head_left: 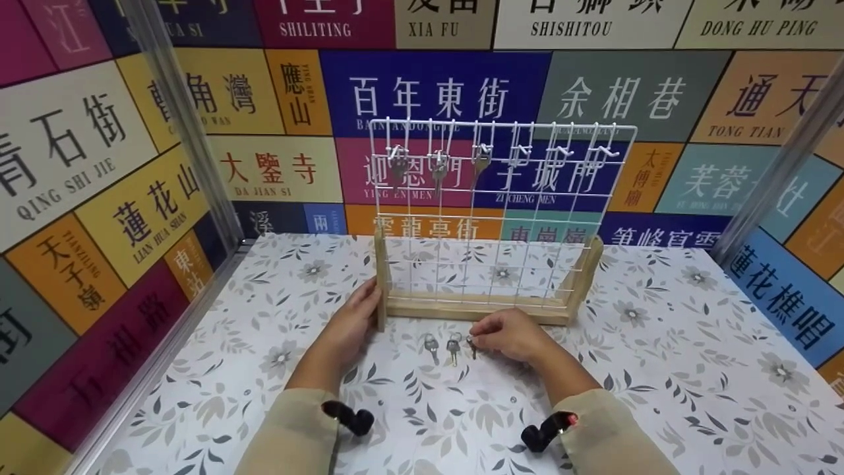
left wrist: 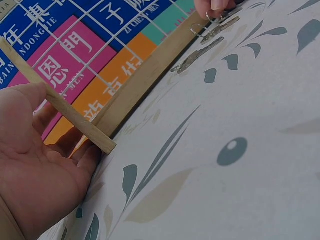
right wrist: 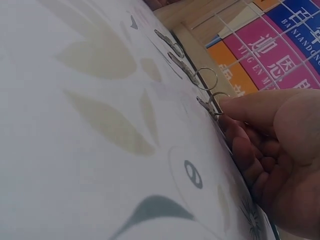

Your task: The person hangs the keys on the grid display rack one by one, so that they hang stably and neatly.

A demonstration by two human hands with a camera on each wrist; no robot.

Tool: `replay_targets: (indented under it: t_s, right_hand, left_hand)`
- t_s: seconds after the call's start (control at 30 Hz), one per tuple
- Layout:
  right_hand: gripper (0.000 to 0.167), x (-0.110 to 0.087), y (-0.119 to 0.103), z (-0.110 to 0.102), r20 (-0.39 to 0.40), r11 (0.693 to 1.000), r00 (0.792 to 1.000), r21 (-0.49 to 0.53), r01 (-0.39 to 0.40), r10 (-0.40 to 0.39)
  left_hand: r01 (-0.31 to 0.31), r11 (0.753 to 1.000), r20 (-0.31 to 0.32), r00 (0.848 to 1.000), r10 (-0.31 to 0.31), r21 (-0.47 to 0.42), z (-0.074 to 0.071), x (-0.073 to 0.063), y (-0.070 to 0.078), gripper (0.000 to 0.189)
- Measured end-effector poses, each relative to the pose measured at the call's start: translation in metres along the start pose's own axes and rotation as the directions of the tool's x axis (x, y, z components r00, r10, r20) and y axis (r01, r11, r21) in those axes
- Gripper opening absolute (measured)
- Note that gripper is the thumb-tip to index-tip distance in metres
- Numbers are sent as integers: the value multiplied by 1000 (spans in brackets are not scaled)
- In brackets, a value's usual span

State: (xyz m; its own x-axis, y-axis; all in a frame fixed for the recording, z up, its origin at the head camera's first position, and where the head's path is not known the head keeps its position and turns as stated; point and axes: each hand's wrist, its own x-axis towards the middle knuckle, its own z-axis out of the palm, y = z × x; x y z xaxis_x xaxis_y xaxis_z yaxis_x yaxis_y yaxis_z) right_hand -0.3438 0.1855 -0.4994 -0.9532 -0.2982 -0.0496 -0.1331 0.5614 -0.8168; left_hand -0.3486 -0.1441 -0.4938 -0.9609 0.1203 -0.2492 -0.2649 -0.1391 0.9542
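Note:
A white wire grid rack [head_left: 488, 218] stands upright on a wooden base [head_left: 475, 309]. My left hand [head_left: 356, 315] grips the rack's left wooden upright [left wrist: 75, 116], thumb on one side and fingers on the other. Three keys on rings lie in a row on the table before the base: a left key [head_left: 431, 347], a middle key [head_left: 453, 349] and a right key [head_left: 472, 348]. With thumb and fingertips, my right hand [head_left: 511, 336] pinches the right key's ring [right wrist: 219, 95]. That key is partly hidden by the fingers in the head view.
Three sets of keys hang from the grid's upper hooks: a left set [head_left: 398, 161], a second set [head_left: 439, 166] and a third set [head_left: 482, 158]. Several bare hooks [head_left: 560, 153] continue rightward. Sign-printed walls and clear posts [head_left: 191, 119] border the floral tablecloth [head_left: 277, 409].

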Motion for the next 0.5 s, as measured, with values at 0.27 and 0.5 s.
replay_targets:
  t_s: [0.27,0.5]
  right_hand:
    - [12,-2,-2,1,-20,999,999,4,-43,43]
    - [14,-3,-9,-7,-33,995,996,65,-76,78]
  left_hand:
    - [-9,1000,12,1000,9,-24,0,1,-2,59]
    - [4,1000,2,1000,-4,-24,-1,3,-3,58]
